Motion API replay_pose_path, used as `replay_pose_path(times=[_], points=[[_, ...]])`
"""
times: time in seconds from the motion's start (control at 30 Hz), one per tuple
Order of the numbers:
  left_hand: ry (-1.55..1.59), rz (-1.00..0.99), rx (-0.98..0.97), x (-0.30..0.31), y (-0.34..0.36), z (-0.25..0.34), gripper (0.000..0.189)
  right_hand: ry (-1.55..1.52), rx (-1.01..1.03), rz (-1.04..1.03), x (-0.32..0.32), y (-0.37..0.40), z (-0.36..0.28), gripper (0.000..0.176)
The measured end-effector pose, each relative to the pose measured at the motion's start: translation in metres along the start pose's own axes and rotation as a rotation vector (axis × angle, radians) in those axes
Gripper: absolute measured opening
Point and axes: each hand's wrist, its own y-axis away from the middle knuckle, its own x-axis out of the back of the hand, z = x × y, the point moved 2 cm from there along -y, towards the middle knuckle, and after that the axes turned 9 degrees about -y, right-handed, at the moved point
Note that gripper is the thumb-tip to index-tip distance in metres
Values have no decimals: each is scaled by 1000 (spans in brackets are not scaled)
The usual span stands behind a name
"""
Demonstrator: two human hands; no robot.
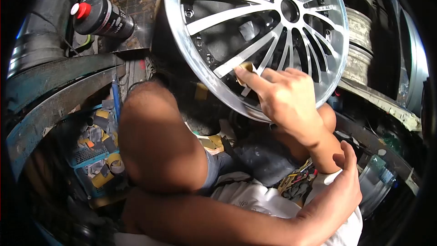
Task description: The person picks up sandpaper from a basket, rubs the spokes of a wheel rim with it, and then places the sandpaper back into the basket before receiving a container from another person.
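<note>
A silver-and-black alloy wheel (pixel 250 49) leans tilted in front of my knees, its spokes facing me. My right hand (pixel 289 93) is closed on a small tan piece of sandpaper (pixel 246 67), pinched near the outer end of a bright spoke. Most of that piece is hidden by the fingers. Across my lap reaches my left arm, with my left hand (pixel 334 193) beside the right forearm and white sleeve (pixel 321 184). Its visible fingers are stretched out and it shows nothing held; some fingers are hidden.
A dark bottle with a red cap (pixel 104 18) stands at upper left. Blue baskets (pixel 93 157) hold sandpaper scraps. Stacked wheel rims (pixel 358 30) stand at the right, above a clear plastic container (pixel 377 177). Several thin tools (pixel 296 177) lie near my lap.
</note>
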Motion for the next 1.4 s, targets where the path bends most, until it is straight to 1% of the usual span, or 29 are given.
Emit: replay_pose_path(times=[0.07,0.1,0.2,0.23,0.27,0.33,0.37,0.47,0.5,0.57,0.63,0.67,0.73,0.77,0.8,0.87,0.9,0.93,1.0,1.07,1.13,1.17,1.2,1.27,1.37,1.4], points=[[-9,21,15,0,-1,1,47,-2,17,92,1,-7,2,45],[-15,33,20,-1,0,1,47,-2,37,27,-13,-7,9,44],[-49,48,12,-5,4,4,48,21,-58,-87,0,1,-2,45],[-45,67,13,-4,6,3,48,-58,-17,-22,7,-2,-4,46],[-42,82,21,-3,6,2,48,-80,-19,65,13,-8,-9,48],[-55,99,47,-4,5,4,48,4,34,56,-15,-7,8,50],[-56,113,59,-5,6,3,48,-19,19,22,-19,-8,8,50],[-71,140,50,-4,10,6,48,-13,3,-76,9,-4,-3,51],[-65,162,61,-2,10,4,48,-59,8,-9,10,-7,-4,51],[-83,178,83,-3,7,6,48,-30,-7,-21,-6,-7,10,51],[-106,188,80,-6,8,7,48,2,-30,-68,0,-4,7,54],[-116,191,74,-6,9,8,48,8,-34,-50,7,-3,4,57],[-105,216,95,-3,8,6,49,-61,-14,193,7,-10,5,58],[-112,222,108,-2,7,7,49,-76,10,117,-7,-13,11,55],[-117,235,116,-3,7,6,49,-119,-29,61,-12,-14,7,51],[-148,242,105,-6,9,9,49,30,-79,-83,0,-2,2,51],[-137,267,115,-4,9,7,49,-110,-29,112,8,-3,2,53],[-144,277,129,-2,8,6,49,-99,-7,194,-5,-2,10,53],[-157,304,147,-3,7,6,49,-86,-50,41,-21,2,14,53],[-180,312,140,-5,8,7,49,59,-81,-155,4,5,5,54],[-171,337,164,1,6,5,50,-160,-7,75,17,-6,-2,53],[-175,341,177,0,4,3,50,-98,-1,131,9,-7,0,55],[-181,349,186,0,3,2,50,-1,-5,55,-12,-5,10,58],[-200,367,190,-2,2,0,50,31,-96,-80,-8,3,11,59],[-216,406,201,0,0,-3,50,-150,9,133,12,-3,6,57],[-225,418,215,1,-3,-4,50,-118,-2,147,-1,-4,10,54]])
